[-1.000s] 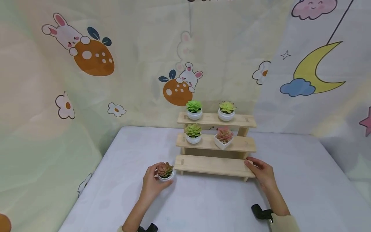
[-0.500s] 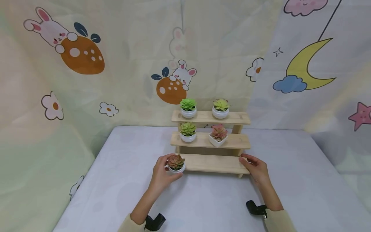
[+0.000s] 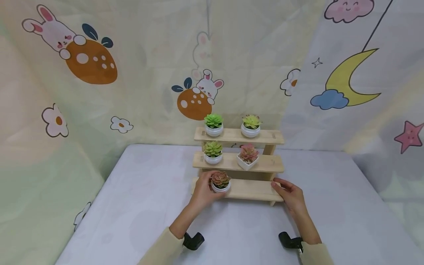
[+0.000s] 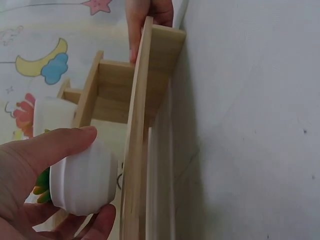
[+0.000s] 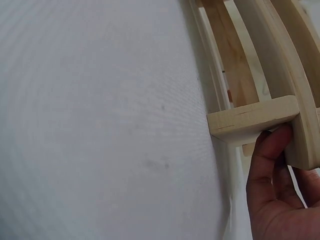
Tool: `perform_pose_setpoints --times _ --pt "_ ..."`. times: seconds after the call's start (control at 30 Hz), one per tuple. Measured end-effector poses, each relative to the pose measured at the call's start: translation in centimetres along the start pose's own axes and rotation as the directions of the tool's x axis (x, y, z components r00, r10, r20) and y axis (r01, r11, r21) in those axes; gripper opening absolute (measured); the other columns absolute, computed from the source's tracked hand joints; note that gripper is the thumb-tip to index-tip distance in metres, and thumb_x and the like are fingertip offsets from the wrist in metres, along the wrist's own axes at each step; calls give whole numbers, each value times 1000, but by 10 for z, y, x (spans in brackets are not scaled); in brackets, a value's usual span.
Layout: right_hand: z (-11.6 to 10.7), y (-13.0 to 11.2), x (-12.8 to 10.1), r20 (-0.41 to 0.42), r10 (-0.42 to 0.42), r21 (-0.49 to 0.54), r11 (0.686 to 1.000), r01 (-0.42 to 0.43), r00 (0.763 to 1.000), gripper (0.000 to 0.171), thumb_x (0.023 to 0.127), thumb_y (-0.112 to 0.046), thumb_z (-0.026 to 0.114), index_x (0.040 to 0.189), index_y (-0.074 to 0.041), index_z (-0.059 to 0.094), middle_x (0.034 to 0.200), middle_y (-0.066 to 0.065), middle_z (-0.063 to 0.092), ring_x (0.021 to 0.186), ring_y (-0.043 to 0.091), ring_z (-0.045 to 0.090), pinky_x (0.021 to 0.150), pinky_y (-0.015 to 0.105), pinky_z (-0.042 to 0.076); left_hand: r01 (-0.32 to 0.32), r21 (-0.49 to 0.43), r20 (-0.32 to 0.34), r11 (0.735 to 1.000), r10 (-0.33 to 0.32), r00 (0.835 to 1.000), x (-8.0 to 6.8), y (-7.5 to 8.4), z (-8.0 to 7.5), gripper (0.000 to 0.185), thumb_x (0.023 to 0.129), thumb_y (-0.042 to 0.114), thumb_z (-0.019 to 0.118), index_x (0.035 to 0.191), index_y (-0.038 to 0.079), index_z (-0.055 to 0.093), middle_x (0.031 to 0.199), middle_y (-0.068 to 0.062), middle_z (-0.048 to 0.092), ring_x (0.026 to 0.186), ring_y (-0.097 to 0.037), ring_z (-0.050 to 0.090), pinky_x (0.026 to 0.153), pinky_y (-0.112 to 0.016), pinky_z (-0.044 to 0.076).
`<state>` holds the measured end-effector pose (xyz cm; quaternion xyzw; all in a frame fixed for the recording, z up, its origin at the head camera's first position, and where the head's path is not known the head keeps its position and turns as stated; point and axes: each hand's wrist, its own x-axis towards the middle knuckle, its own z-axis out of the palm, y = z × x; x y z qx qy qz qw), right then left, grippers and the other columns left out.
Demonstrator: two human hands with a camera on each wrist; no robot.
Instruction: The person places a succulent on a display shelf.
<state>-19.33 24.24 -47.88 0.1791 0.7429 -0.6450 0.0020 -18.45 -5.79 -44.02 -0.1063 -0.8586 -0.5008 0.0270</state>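
Note:
My left hand [image 3: 202,191] holds a small potted succulent [image 3: 220,181], reddish-brown rosette in a round white pot, over the left part of the bottom step of a three-step wooden plant stand [image 3: 253,189]. Seen from the left wrist, thumb and fingers clasp the white pot [image 4: 85,180], its base close over the board. The right hand [image 3: 291,195] grips the right end of that bottom step. In the right wrist view, the fingers [image 5: 267,162] pinch the board's end beside its support leg [image 5: 255,117].
On the top step stand a bright green succulent [image 3: 213,124] and a yellow-green one [image 3: 250,126]. The middle step bears a green succulent [image 3: 213,152] and a pink one [image 3: 247,156] in a square white pot. A printed cloth backdrop [image 3: 149,73] rises behind the white table [image 3: 149,184].
My left hand has carried the reddish succulent rightward and slightly up, from beside the stand to over its bottom step. The right hand keeps its grip on the step's end.

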Motion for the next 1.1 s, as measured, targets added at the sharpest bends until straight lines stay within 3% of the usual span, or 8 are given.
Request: perform_pose_setpoints --times 0.23,0.5,0.7,0.93,1.03,1.1 --pt "1 3 -1 -3 -12 25 1000 12 1000 46 84 -31 78 120 -4 68 100 -9 60 81 0 60 69 16 54 1 11 42 1000 -2 999 3 6 11 69 68 14 89 128 2 56 117 -17 55 112 -35 54 98 -55 44" --pt "-1 2 -1 8 9 -8 1000 -9 1000 55 85 -34 77 126 0 63 116 4 57 83 0 58 70 15 54 3 17 53 1000 -4 999 4 7 12 69 68 15 89 128 2 56 117 -18 56 111 -35 54 97 -54 44" --pt "-3 1 -1 11 12 9 1000 -12 1000 53 85 -32 77 125 0 63 116 5 57 83 0 59 71 15 54 0 19 67 1000 -1 998 5 6 14 70 68 15 89 128 2 55 118 -18 55 111 -35 54 97 -55 45" --pt "-8 3 -1 -12 -14 -22 1000 14 1000 46 86 -32 76 121 -3 67 108 -5 59 83 -2 58 71 14 52 9 -25 77 1000 -7 997 6 -2 19 80 67 23 91 133 5 49 123 -17 47 116 -32 51 100 -50 45" --pt "-10 2 -3 -21 -61 -77 995 60 998 49 88 -34 73 125 -3 63 102 -15 60 85 -3 57 69 14 51 31 -55 66 998 -27 997 0 -5 17 85 67 31 91 135 7 46 127 -14 42 117 -29 50 96 -45 48" --pt "-13 -2 -6 -63 -126 -106 987 119 990 47 92 -35 68 127 -4 61 99 -20 59 85 -3 57 69 14 51 -1 -73 22 997 2 1000 -5 -8 9 81 69 32 89 134 9 47 128 -11 44 116 -28 52 92 -42 51"
